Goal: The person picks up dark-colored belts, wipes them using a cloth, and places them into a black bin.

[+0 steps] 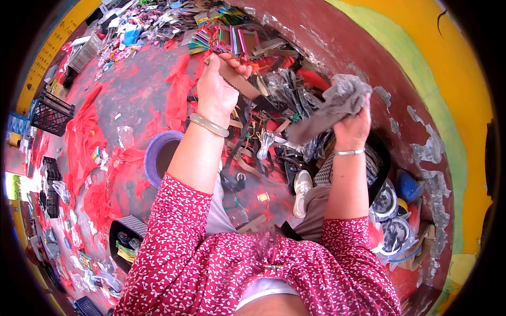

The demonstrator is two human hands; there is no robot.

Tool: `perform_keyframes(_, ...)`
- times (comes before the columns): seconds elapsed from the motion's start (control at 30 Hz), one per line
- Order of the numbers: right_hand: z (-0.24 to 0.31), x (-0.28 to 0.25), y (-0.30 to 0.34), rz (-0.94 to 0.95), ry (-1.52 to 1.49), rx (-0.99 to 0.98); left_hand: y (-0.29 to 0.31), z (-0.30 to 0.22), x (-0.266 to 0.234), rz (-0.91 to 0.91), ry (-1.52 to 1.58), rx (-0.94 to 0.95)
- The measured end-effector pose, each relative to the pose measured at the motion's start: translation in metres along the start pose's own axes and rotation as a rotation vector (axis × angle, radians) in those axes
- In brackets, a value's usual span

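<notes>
Grey cloth (343,96) is up in my right hand (352,125), right of the middle of the frame and a bit high. One brown strap (237,80) is up in my left hand (218,87), near the top middle. So I think two bits are picked up, and that much is done. Lots looks left: a messy heap of straps and see-through bags (284,87) lies at the top middle, and a tied white cord (265,145) sits near the middle. I can't tell how much of the heap has been gone through.

The strap goes between my left thumb and my bent fingers, and its long end pokes out down and to the right, over the heap. My left fingers are curled on it, but not in a tight fist. The cloth is bunched up at my right fingers, and its flat end sticks out to the left and down. My right fingers have hold of it, but most of them hide behind it, so I can't tell how tight they are.
</notes>
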State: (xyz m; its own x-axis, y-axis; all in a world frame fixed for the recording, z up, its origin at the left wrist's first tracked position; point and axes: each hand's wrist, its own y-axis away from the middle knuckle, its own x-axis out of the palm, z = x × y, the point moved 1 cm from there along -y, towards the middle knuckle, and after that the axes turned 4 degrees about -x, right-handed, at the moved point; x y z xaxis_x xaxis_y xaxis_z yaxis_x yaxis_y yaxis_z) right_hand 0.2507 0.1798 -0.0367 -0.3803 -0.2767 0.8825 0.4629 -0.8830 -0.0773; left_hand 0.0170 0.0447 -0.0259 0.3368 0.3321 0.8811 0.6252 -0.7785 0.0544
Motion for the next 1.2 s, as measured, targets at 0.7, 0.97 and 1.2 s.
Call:
perform_keyframes(0.7, -0.081, 0.030, 0.042, 0.394, 0.910, -0.007, 0.013, 0.044, 0.017, 0.150, 0.117, -0.328)
perform_keyframes(0.97, -0.085, 0.020, 0.042, 0.255, 0.771, 0.051, 0.023, 0.064, 0.021, 0.209, -0.124, -0.257)
perform_keyframes(1.2, -0.076, 0.026, 0.040, 0.274, 1.357, -0.226, 0.028, 0.078, 0.020, 0.128, -0.072, -0.189)
